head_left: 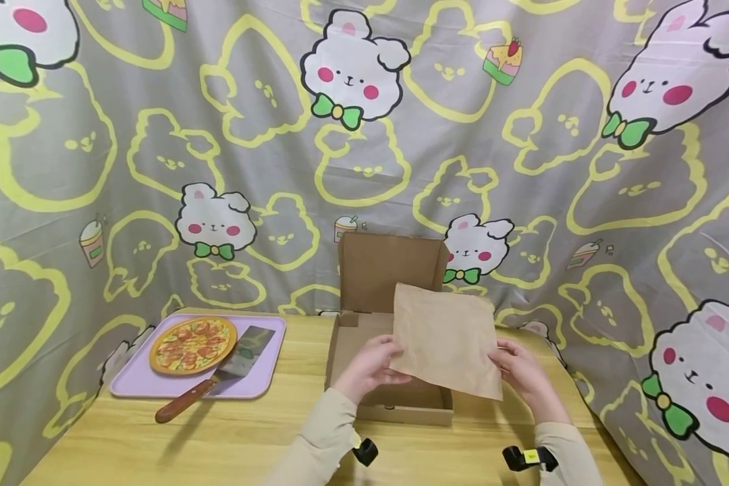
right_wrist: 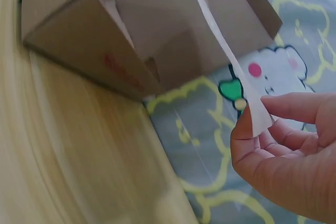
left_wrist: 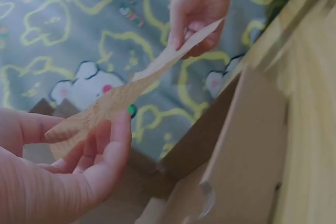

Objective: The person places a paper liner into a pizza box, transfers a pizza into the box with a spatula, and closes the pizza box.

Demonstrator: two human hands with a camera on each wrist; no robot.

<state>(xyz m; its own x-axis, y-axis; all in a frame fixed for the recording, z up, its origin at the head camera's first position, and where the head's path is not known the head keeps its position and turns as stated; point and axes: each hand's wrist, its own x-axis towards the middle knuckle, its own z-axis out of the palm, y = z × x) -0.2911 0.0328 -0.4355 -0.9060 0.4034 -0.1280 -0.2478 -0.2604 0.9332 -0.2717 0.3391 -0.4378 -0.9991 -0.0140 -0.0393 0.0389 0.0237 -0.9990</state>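
Paper [head_left: 446, 341] between hands [head_left: 373, 366] [head_left: 524, 370], seemingly above box [head_left: 401, 414]

Brown paper [head_left: 446, 341] being pinched by left hand [head_left: 373, 364] + right hand [head_left: 522, 368], open box [head_left: 401, 414] kinda being blocked; pizza [head_left: 191, 345], spatula [head_left: 246, 354] being carried by tray [head_left: 135, 379].

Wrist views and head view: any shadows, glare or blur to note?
Head view: spatula handle casts a soft shadow on the table, blade shows greenish reflection; left wrist: muted, hazy, printed cloth softened; right wrist: red lettering on the box blurred, unreadable.
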